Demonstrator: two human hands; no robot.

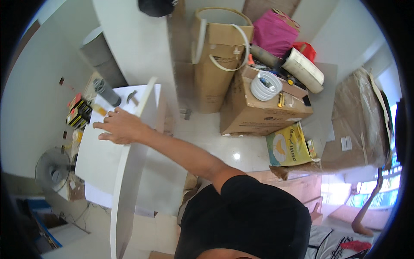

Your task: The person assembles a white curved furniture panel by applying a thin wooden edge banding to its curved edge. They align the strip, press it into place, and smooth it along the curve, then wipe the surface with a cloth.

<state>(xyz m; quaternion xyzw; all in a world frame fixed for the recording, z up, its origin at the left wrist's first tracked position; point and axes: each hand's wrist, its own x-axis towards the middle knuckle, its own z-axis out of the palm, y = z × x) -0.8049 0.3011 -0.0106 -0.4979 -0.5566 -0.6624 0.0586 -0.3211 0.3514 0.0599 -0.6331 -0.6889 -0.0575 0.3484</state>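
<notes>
My right hand [118,126] reaches out over a white board surface [101,159], palm down, with its fingers apart and nothing visible in them. Just beyond the fingertips lies a small yellow-orange object [99,109], its kind unclear. A grey cylindrical container [107,92] stands close by, and a claw hammer [132,98] rests to its right. Past the fingers are black-and-yellow packages [79,112]. A long white panel edge [125,185] rises along the near side of the surface, under my wrist. My left hand is out of sight.
A fan [54,169] stands at the left. Cardboard boxes [263,113], a tall carton [211,77], a white pail [266,86] and a yellow-green bag [288,146] fill the far side. Another person's arm [366,209] shows at the lower right, beside a large wrapped carton [355,125].
</notes>
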